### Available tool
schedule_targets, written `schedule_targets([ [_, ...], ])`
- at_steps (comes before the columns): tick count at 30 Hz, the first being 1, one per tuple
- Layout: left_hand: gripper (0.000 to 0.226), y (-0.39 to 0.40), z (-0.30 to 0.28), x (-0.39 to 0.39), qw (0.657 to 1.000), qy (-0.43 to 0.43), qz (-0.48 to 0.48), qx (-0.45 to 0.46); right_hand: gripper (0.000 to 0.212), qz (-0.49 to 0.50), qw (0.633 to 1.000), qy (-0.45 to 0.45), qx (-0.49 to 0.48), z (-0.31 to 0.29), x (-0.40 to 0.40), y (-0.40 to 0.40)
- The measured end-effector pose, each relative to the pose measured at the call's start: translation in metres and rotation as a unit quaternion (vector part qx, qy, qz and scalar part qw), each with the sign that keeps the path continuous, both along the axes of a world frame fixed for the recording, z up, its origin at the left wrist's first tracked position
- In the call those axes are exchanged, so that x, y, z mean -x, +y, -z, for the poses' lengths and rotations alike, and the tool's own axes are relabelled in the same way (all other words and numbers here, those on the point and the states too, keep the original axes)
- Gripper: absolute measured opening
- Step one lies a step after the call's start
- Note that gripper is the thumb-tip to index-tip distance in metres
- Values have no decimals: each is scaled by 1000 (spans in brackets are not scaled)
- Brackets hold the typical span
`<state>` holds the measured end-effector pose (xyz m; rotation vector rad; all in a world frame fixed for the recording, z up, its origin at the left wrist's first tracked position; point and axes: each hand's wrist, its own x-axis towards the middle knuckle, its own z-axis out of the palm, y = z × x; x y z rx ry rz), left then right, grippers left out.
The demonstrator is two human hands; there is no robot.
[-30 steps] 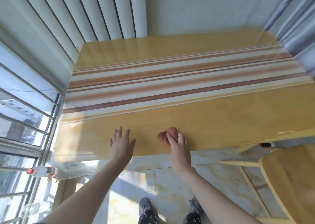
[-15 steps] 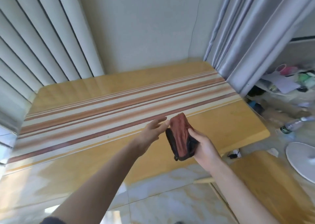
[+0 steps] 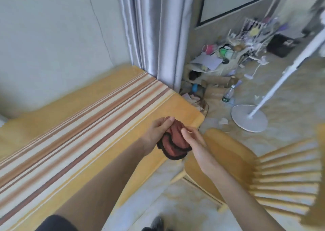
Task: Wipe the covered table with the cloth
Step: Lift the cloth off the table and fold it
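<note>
The table wears a yellow cover with brown and cream stripes under a clear sheet, and fills the left half of the view. A bunched reddish-brown cloth with a dark edge hangs in the air above the table's near right corner. My left hand grips the cloth from the left. My right hand holds it from the right, fingers against its side. Part of the cloth is hidden between the two hands.
A yellow wooden chair stands close on the right of the table's corner. Grey curtains hang behind the table's far end. A white fan stand, a plastic bottle and scattered clutter cover the floor beyond.
The cloth came off the table's front edge into both hands. My view swung right, from the window side to the table's right corner, and my left hand closed on the cloth.
</note>
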<state>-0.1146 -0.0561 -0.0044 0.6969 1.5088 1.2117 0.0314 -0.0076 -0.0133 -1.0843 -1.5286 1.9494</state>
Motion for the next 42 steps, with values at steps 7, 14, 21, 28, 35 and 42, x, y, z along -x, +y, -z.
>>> schedule_targets([
  [7, 45, 87, 3, -54, 991, -10, 133, 7, 14, 140, 989, -35, -16, 0, -60, 27],
  [14, 25, 147, 2, -127, 950, 128, 283, -31, 22, 346, 938, -11, 17, -17, -176, 66],
  [21, 23, 179, -10, -228, 886, 123, 433, -109, 32, 317, 946, 66, -2, -42, -281, 86],
  [28, 31, 208, -19, -329, 836, 42, 547, -19, 37, 312, 947, 73, 33, -51, -369, 113],
  [35, 27, 250, 5, -372, 819, 192, 538, 50, 38, 369, 925, 34, 86, -17, -461, 119],
  [42, 21, 278, 49, -397, 859, 222, 457, 60, 33, 389, 912, -37, 124, 39, -499, 134],
])
